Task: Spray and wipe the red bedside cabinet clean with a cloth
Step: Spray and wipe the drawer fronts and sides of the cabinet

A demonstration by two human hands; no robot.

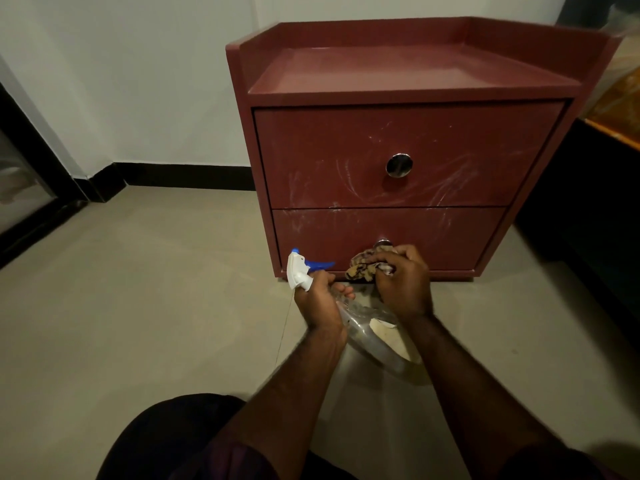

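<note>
Red bedside cabinet (pixel 311 150) stands on the floor (pixel 156 271) straight ahead of us, one unit with its back to the white wall (pixel 138 81).

Nearest to us, our two bare forearms reach forward over a knee in dark clothing. We have two hands at work. Our left hand (pixel 317 299) has its fingers curled round the neck of the one spray bottle (pixel 363 323), just under the white head with its blue trigger. The clear body is tilted back toward us, between our wrists. Our right hand (pixel 403 282) clutches the one patterned cloth (pixel 362 266), bunched in its fingers at the front of the lower drawer (pixel 433 233), right below the lower knob (pixel 382 242). We cannot tell whether the cloth actually presses on the wood.

Beyond the hands we count two drawers and two round metal knobs. The upper drawer (pixel 329 126) carries the upper knob (pixel 399 165) at its middle. Both fronts show whitish streaks. Above them is the one recessed top (pixel 398 67), walled on three sides. A black skirting (pixel 183 174) runs along the foot of the wall.
</note>
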